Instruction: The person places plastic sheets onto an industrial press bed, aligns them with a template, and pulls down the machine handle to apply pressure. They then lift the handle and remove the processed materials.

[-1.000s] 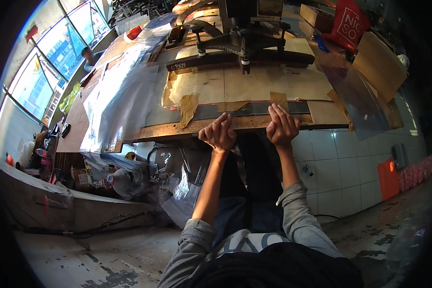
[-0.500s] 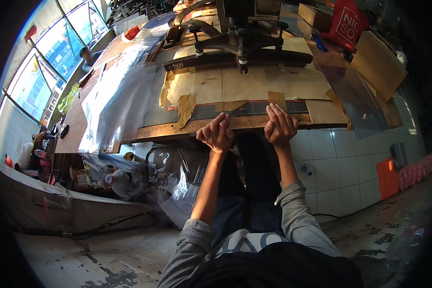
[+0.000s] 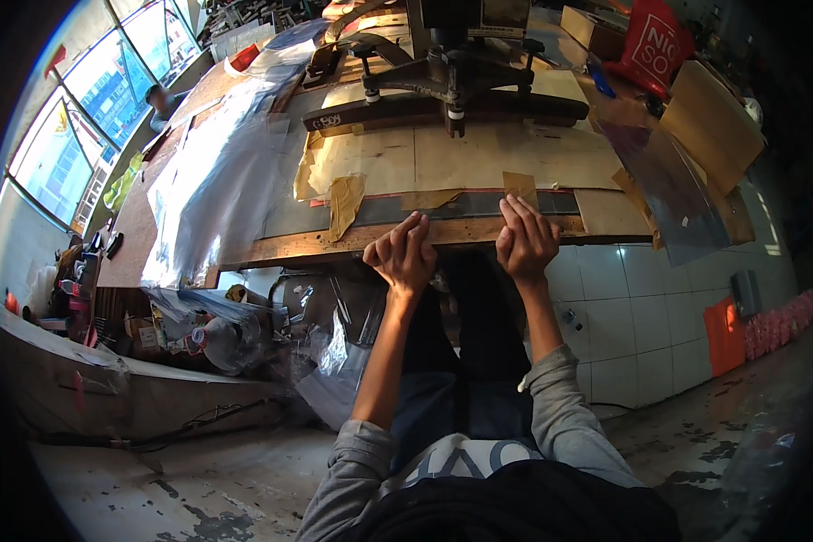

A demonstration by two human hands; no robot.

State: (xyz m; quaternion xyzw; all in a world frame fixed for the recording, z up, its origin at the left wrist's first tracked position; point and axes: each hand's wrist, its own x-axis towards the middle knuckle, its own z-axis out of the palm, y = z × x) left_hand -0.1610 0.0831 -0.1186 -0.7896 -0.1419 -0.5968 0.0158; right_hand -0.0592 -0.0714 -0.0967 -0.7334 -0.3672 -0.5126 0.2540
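Note:
My left hand (image 3: 402, 255) is at the front edge of the work table, its fingers curled and pinched together. To its right, my right hand (image 3: 527, 239) is closed in the same way, fingertips over a dark strip (image 3: 481, 209) along the wooden table edge (image 3: 334, 241). Whatever either hand pinches is too thin or hidden to make out. Brown tape pieces (image 3: 346, 206) are stuck across the strip and a pale board (image 3: 370, 163). Beyond the hands, a black machine head with a long crossbar (image 3: 506, 110) hangs over the board.
Clear plastic sheets (image 3: 208, 190) cover the table's left side. On the right, a transparent sheet (image 3: 668, 172) hangs over the edge near brown cardboard (image 3: 712, 122) and a red bag (image 3: 650, 45). Under the table lie a large clear bottle (image 3: 230, 345) and crumpled plastic. A person (image 3: 163, 104) is by the windows.
My left hand has shifted slightly left, its fingers still curled. The right hand stays nearly in place. The view has moved a little; the machine head looks unchanged.

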